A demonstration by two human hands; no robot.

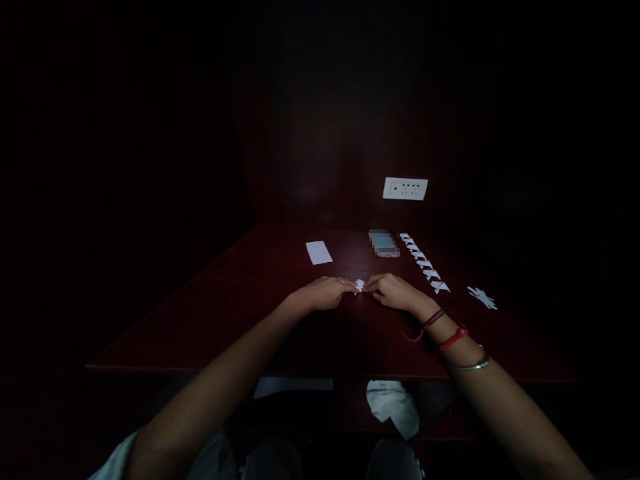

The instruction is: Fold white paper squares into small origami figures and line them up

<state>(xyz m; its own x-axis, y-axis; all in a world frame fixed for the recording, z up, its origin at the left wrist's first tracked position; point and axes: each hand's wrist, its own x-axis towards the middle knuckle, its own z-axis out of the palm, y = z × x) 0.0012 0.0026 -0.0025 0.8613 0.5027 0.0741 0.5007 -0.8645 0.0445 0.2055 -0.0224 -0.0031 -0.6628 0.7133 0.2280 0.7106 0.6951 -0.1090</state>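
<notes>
A small folded piece of white paper (359, 285) is on the dark red table (240, 300), between my two hands. My left hand (327, 293) pinches its left side with closed fingers. On the other side, my right hand (393, 291) grips the right edge between thumb and fingers. The folds are too small to make out in detail. Further right runs a row of several folded white paper pieces (423, 261), lined up away from me. A flat white paper sheet (319, 253) lies beyond my left hand.
A phone (384, 243) with a blurred screen lies beyond my right hand. Thin white paper strips (483, 298) lie in a small pile at right. A white wall socket (405, 189) sits above the table's back. Below the front edge are crumpled white material (393, 405) and a white sheet (293, 385).
</notes>
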